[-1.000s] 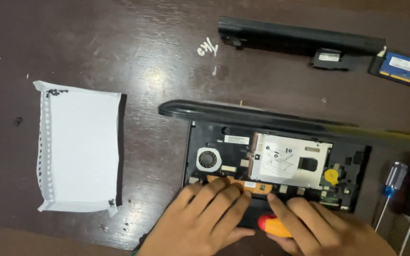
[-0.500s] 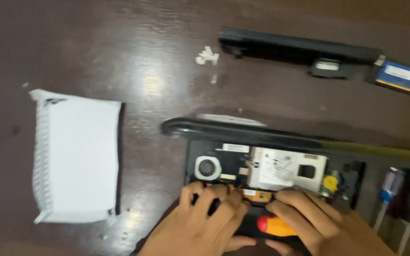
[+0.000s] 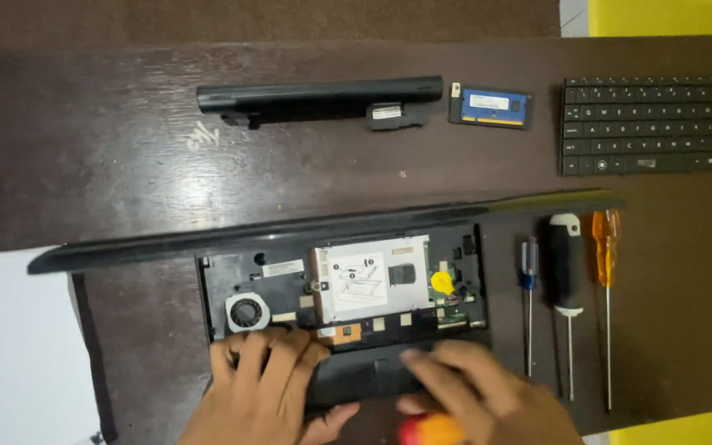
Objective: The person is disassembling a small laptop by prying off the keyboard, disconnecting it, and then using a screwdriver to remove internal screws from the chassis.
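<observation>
Opened laptop base (image 3: 348,288), black plastic, on dark wood table (image 3: 125,165); metal drive cage and round fan exposed. Left hand (image 3: 261,387) flat, fingers spread on front edge, gripping nothing. Right hand (image 3: 480,400) curled around red-orange screwdriver handle (image 3: 430,430) beside touchpad. Three screwdrivers (image 3: 569,280) right of base; long battery (image 3: 319,97) beyond.
</observation>
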